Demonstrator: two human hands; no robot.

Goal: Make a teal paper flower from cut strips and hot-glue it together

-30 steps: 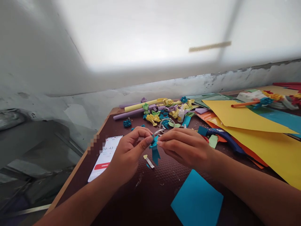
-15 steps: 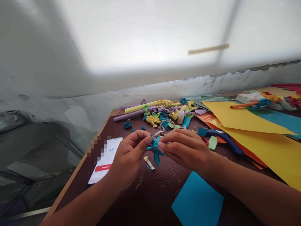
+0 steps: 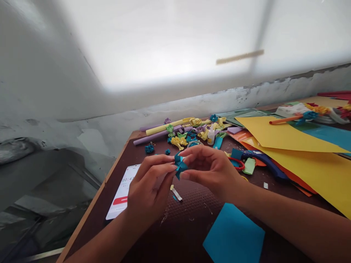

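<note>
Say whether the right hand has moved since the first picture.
Yes: the right hand moved left, away from the red loop, which it mostly covered then.

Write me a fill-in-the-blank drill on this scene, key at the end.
The left hand and right hand hold a small folded paper piece coloured ____.
In the foreground, a flat blue paper sheet lies nearer the ____ hand.
A flat, white-screened rectangular phone lies beside the ____ hand.

Missing words: blue; right; left.

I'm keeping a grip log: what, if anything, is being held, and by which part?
The left hand and right hand hold a folded blue paper piece: left fingertips at its left edge, right thumb at its lower right.
</note>
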